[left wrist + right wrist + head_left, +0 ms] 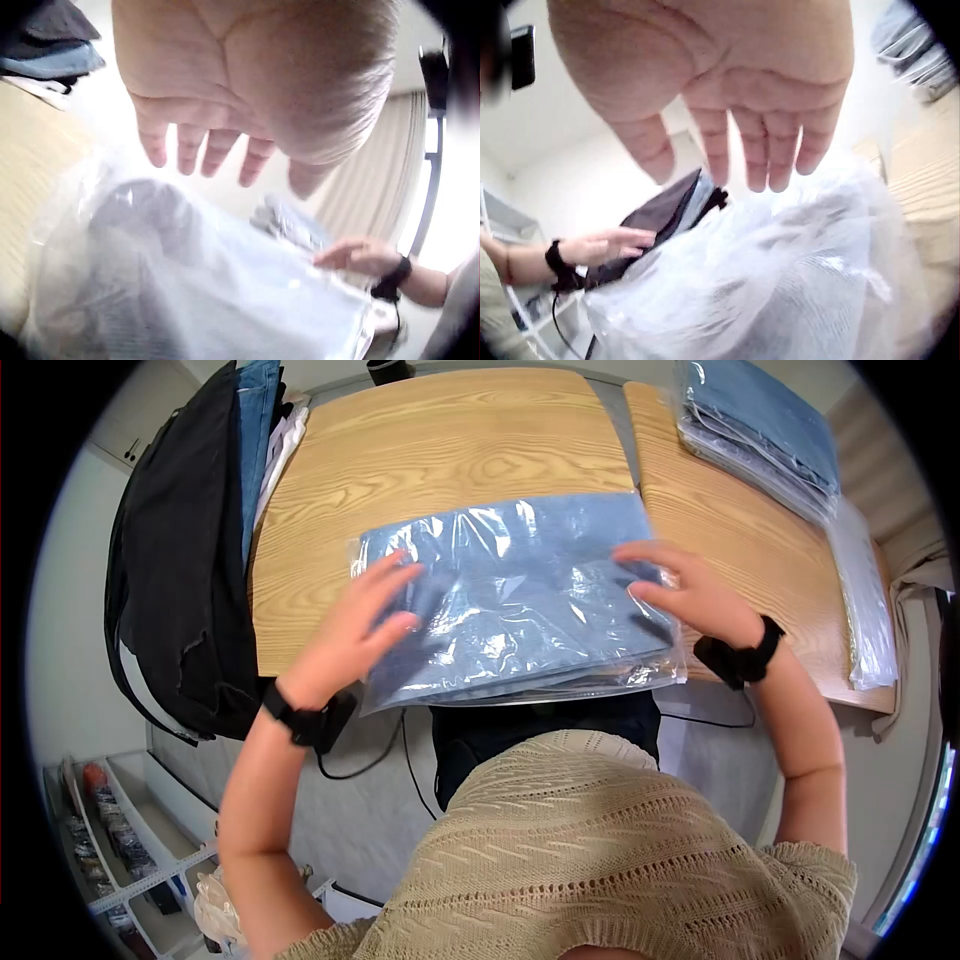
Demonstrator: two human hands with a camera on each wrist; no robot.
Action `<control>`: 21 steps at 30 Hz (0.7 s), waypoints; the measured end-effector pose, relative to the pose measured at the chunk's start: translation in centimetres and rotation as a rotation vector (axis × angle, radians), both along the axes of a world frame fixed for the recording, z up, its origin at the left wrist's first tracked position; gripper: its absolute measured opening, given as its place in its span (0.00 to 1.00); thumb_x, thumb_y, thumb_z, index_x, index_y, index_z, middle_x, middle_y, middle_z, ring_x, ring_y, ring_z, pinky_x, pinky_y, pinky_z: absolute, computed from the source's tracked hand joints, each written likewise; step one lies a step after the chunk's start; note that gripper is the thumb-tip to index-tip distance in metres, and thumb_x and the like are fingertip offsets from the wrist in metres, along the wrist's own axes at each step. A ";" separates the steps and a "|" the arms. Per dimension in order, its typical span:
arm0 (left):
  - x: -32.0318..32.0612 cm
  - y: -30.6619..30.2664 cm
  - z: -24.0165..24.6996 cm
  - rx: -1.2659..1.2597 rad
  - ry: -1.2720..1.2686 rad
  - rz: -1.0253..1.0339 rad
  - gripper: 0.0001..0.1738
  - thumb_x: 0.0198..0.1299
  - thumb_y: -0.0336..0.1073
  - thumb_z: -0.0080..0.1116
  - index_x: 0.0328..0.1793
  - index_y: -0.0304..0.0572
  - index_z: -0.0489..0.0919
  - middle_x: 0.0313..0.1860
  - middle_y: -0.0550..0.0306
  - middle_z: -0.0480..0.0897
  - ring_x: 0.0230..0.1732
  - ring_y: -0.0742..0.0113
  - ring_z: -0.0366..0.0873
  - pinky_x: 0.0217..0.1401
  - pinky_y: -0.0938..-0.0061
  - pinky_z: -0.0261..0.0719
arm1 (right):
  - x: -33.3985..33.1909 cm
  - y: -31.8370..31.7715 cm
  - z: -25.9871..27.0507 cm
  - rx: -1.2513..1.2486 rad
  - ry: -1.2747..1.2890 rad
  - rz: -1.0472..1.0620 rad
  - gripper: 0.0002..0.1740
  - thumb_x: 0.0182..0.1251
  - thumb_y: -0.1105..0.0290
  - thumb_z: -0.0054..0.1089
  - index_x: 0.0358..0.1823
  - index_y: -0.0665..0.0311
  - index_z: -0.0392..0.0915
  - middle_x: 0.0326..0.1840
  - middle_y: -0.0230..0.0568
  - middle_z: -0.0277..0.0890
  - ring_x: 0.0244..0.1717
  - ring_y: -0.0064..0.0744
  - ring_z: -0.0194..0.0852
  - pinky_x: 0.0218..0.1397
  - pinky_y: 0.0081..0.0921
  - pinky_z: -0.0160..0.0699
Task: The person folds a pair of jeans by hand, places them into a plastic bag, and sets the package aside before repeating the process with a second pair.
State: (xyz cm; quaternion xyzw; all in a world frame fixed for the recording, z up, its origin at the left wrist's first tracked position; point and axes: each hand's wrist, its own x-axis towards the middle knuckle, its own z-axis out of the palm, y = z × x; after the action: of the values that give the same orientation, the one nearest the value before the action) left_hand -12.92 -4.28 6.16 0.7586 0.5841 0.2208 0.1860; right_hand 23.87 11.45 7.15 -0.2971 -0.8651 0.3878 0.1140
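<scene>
I hold left hand (350, 630), right hand (685, 590) flat, fingers straight, well apart over bagged denim (520, 600) on worktop (450, 450); my judgement: press evenly, sweep outward, avoid creasing plastic.

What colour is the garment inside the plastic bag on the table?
Light blue, denim-like; the folded garment shows best in the head view.

You work at a light wood-grain tabletop (450, 450) over grey floor (350, 830). White shelving (130, 850) stands lower left. A daylit window (928, 830) is on your right.
</scene>
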 end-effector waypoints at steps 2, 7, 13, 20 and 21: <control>-1.0 -2.9 -0.3 0.016 -0.205 0.354 0.21 0.64 0.38 0.55 0.60 0.35 0.74 0.60 0.44 0.75 0.61 0.54 0.73 0.61 0.68 0.70 | 2.5 -1.3 -0.7 -0.060 0.089 -0.392 0.19 0.65 0.65 0.59 0.54 0.67 0.74 0.48 0.39 0.76 0.50 0.28 0.72 0.57 0.26 0.71; -1.8 -9.2 -6.2 -0.054 -0.396 0.764 0.15 0.68 0.38 0.52 0.45 0.29 0.77 0.35 0.54 0.80 0.38 0.73 0.74 0.44 0.77 0.73 | 5.6 -4.1 -5.0 -0.220 0.094 -0.750 0.21 0.65 0.58 0.59 0.47 0.71 0.74 0.30 0.41 0.79 0.32 0.31 0.75 0.40 0.26 0.73; 2.5 -10.2 -8.8 -0.019 -0.747 0.862 0.17 0.71 0.41 0.48 0.52 0.31 0.72 0.40 0.62 0.76 0.40 0.78 0.69 0.40 0.81 0.70 | 3.8 -6.1 -3.4 -0.215 -0.025 -0.740 0.26 0.64 0.49 0.59 0.30 0.72 0.78 0.24 0.40 0.75 0.27 0.29 0.72 0.33 0.27 0.70; 3.0 -9.6 -7.0 -0.193 -1.101 0.716 0.26 0.66 0.44 0.55 0.64 0.35 0.70 0.51 0.60 0.77 0.49 0.74 0.72 0.51 0.79 0.71 | 3.0 -6.3 -3.6 -0.716 0.454 -0.550 0.28 0.67 0.50 0.56 0.54 0.69 0.74 0.43 0.38 0.77 0.42 0.24 0.73 0.39 0.26 0.78; 3.6 -9.1 -5.9 -0.199 -1.222 0.663 0.28 0.66 0.42 0.55 0.67 0.35 0.68 0.58 0.59 0.77 0.56 0.73 0.73 0.56 0.77 0.71 | 3.0 -6.3 -3.0 -0.891 0.433 -0.551 0.32 0.67 0.50 0.57 0.65 0.64 0.66 0.57 0.39 0.72 0.56 0.25 0.70 0.55 0.36 0.78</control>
State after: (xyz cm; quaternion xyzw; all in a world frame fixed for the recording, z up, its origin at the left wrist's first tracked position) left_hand -9.30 -13.35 0.27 0.2600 0.5928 0.5982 0.4723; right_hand 26.85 5.10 4.12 -0.4449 -0.4654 0.7234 0.2493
